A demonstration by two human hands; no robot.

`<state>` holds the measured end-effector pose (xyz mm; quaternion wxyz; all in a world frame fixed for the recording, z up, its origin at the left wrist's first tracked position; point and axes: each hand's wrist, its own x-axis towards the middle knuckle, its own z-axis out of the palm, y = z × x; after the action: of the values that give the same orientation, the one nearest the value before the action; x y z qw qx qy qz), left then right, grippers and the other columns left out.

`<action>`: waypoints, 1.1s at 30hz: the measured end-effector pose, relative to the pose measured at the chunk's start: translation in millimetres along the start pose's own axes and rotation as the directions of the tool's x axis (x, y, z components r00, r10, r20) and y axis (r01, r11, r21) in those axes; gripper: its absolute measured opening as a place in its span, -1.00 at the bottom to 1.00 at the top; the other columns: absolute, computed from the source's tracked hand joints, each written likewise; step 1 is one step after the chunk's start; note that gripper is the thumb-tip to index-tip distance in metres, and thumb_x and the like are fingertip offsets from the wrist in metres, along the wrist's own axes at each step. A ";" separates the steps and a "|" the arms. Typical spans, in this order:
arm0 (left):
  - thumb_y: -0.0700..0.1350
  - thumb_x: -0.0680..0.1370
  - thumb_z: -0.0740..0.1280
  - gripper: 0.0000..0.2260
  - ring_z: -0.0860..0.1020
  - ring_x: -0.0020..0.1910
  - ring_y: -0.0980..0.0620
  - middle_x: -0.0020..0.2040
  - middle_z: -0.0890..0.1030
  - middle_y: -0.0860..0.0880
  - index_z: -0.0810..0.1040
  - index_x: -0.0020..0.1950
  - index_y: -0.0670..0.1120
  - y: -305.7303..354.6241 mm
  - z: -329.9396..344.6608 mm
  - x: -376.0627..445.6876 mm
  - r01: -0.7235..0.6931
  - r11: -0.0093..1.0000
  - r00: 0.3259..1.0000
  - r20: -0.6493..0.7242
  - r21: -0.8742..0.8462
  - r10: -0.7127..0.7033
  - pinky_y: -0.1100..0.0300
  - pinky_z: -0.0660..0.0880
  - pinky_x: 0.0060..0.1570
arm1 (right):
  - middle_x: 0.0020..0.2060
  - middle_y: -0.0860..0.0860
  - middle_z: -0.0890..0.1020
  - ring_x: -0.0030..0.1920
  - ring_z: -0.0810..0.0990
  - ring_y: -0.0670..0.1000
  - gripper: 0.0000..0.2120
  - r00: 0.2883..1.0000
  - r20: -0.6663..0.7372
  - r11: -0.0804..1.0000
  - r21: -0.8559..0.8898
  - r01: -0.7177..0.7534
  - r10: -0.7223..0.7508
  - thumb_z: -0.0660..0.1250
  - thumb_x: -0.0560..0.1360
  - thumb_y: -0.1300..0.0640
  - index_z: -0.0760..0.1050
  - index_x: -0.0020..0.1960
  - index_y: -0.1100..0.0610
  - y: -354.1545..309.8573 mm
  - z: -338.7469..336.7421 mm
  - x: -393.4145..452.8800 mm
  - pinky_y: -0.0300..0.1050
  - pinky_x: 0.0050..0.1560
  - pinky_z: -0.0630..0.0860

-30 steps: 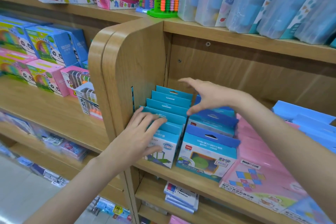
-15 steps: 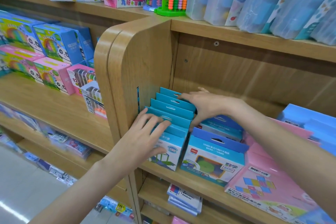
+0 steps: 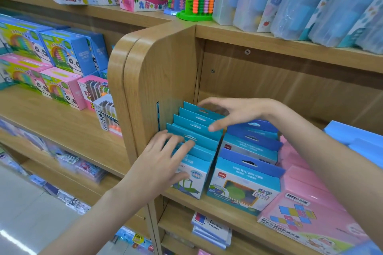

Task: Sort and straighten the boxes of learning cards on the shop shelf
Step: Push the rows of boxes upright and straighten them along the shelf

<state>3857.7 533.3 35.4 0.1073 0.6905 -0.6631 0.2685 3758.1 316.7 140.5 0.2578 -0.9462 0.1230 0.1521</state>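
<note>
While our spread hands (image 3: 163, 163) (image 3: 230, 113) press the teal boxes (image 3: 194, 136) roughly square, we judge the blue row (image 3: 248, 151) undone.

Matt wood-grain shelf (image 3: 228, 207); glossy cardboard card boxes (image 3: 244, 184); shiny plastic-wrapped packs (image 3: 290, 2) above.

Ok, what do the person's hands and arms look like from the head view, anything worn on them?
Both are bare. The left hand and right hand show no gloves, rings or other markings that can be made out. Neither wrist carries a watch or band, and both forearms are uncovered right to the edge of the frame, so no sleeve is in view. The nails look short and unpainted.
</note>
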 end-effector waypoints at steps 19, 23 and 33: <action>0.00 0.45 0.26 -0.53 0.33 0.28 -0.13 0.32 0.32 -0.17 0.30 0.33 -0.05 22.0 21.1 -48.8 0.135 0.988 0.976 -0.161 -0.078 -0.147 0.01 0.28 0.27 | 0.26 0.04 0.46 0.18 0.47 0.02 -0.48 0.998 -0.024 0.988 -0.145 -0.055 0.052 0.31 0.49 0.19 0.19 0.38 0.11 -4.6 7.6 31.4 -0.04 0.24 0.42; -0.01 0.48 0.19 -0.58 0.31 0.28 -0.14 0.31 0.33 -0.16 0.32 0.34 -0.04 25.8 26.4 -47.0 0.158 0.985 0.975 -0.147 -0.066 -0.166 -0.01 0.21 0.27 | 0.24 0.03 0.47 0.17 0.48 0.02 -0.49 0.999 -0.009 0.991 -0.127 -0.045 0.044 0.32 0.48 0.21 0.21 0.37 0.11 -6.9 5.9 32.0 -0.03 0.22 0.44; -0.03 0.31 0.52 -0.34 0.32 0.27 -0.13 0.29 0.35 -0.14 0.32 0.33 -0.02 23.4 27.9 -48.5 0.142 0.989 0.980 -0.138 -0.040 -0.146 -0.01 0.24 0.22 | 0.19 0.04 0.50 0.13 0.52 0.01 -0.52 0.998 0.025 0.994 -0.090 -0.055 0.058 0.33 0.48 0.24 0.23 0.33 0.12 -13.2 6.1 31.0 -0.08 0.14 0.50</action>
<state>3842.4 558.5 -17.6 0.1833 0.7145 -0.6060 0.2978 3789.5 326.1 130.6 0.2127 -0.9507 0.1393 0.1776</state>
